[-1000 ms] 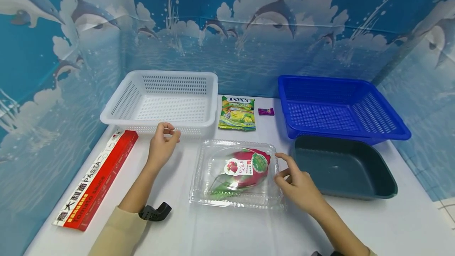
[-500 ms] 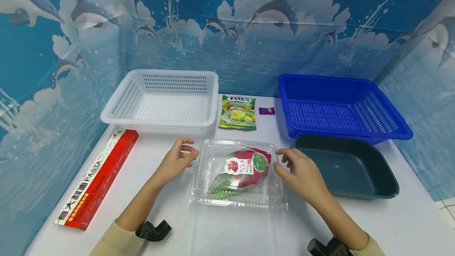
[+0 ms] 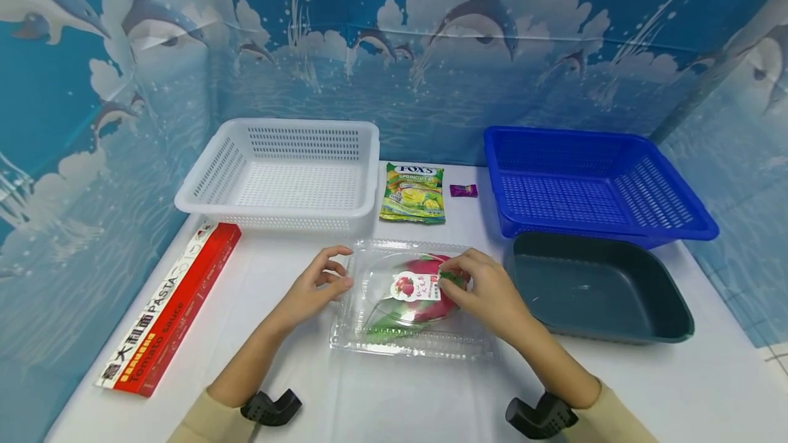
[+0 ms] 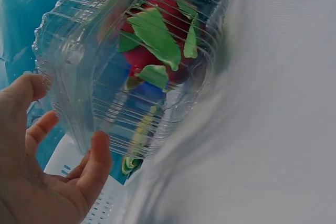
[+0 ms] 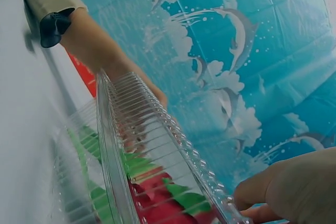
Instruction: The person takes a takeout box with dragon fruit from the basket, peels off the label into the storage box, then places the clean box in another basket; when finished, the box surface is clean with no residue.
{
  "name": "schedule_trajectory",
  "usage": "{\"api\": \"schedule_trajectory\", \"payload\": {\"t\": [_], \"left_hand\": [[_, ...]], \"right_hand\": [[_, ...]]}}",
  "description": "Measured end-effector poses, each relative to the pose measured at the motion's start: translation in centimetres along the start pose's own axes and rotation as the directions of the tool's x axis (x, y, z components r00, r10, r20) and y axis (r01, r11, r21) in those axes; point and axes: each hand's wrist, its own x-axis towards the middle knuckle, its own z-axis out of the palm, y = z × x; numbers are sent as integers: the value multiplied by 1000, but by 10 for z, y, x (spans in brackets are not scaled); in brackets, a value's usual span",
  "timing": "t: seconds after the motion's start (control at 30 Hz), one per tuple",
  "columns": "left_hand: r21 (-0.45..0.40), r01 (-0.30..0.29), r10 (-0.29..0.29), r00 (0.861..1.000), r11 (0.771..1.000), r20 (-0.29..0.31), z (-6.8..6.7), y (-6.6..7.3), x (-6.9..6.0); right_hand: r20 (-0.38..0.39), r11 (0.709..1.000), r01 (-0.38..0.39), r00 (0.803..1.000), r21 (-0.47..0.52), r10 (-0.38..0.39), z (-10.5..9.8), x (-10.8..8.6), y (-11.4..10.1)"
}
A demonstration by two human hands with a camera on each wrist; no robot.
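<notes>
A clear plastic clamshell box (image 3: 409, 347) lies flat on the table, a red and green dragon fruit (image 3: 383, 315) inside it. A white label (image 3: 416, 286) is on the lid. My left hand (image 3: 318, 287) is at the box's left edge, thumb and fingers loosely bent and spread; the left wrist view shows its fingertips close to the box's corner. My right hand (image 3: 488, 290) is over the right part of the lid, its bent fingertips by a green sticker they partly cover. In the right wrist view its fingers (image 5: 252, 192) are beside the ridged rim. Firm contact is unclear.
A white basket (image 3: 277, 212) stands at back left, a blue basket (image 3: 603, 227) at back right. A dark green tray (image 3: 615, 330) is right of the box. A candy bag (image 3: 411, 193) and a small purple packet (image 3: 464, 191) lie behind. A long pasta box (image 3: 169, 313) lies left.
My left hand has moved right and slightly down to the box's left edge. My right hand has moved left from the box's right side over the lid. The box stays in place.
</notes>
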Motion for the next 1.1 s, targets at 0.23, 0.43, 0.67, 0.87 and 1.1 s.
{"api": "schedule_trajectory", "payload": {"t": [0.23,0.43,0.67,0.87,1.1], "left_hand": [[-51,-41,42,999,998,20,2,-6,2],[-82,-34,36,999,996,24,1,-7,1],[-129,-18,21,999,991,27,3,-7,1],[-145,-21,26,999,989,33,3,-8,1],[-150,-18,22,999,988,27,3,-8,2]], "right_hand": [[4,999,-3,1000,-38,3,6,5,-5],[3,999,-28,1000,-21,28,10,7,-8],[9,991,-67,998,115,67,15,5,-13],[-6,979,-63,998,196,65,14,4,-16],[-24,982,-70,997,176,75,15,3,-17]]}}
